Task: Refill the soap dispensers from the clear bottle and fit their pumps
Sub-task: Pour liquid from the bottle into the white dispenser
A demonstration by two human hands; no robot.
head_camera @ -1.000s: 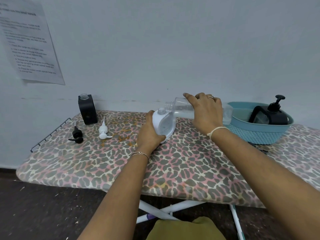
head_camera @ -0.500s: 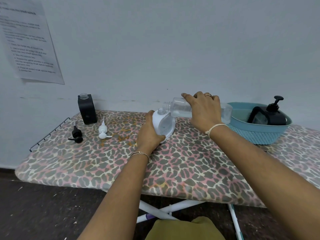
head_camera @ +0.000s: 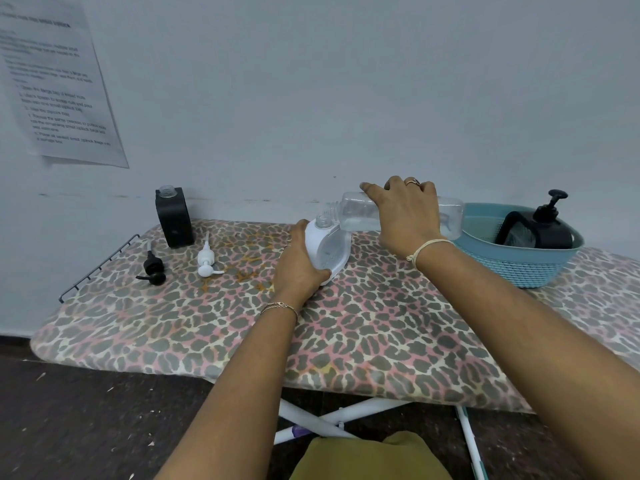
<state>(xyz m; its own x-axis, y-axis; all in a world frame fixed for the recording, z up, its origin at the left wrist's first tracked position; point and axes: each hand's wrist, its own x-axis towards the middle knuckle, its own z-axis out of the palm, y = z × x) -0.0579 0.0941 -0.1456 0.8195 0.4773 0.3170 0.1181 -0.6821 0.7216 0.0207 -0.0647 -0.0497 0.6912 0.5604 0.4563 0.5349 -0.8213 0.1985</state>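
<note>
Your left hand point(head_camera: 299, 261) wraps the side of the white soap dispenser point(head_camera: 329, 249), fingers curled round its body, and holds it tilted on the leopard-print ironing board point(head_camera: 346, 334). Its neck is open, with no pump on it. Your right hand point(head_camera: 408, 216) grips the clear bottle point(head_camera: 356, 213) from above, fingers curled over its barrel. The bottle lies about level, its open neck pointing left, just beside and slightly above the dispenser's mouth; you cannot tell whether the two touch or whether any liquid runs.

Off to the left a black dispenser point(head_camera: 173, 218) stands upright near the wall, also open at the neck. In front of it lie two loose pumps on the cover — a black pump point(head_camera: 154, 270) and, just beside it to the right, a white pump point(head_camera: 206, 259). On the right a teal basket point(head_camera: 519, 268) holds another black dispenser with its pump fitted point(head_camera: 540, 226), leaning. A printed sheet point(head_camera: 59, 88) hangs on the wall at upper left.
</note>
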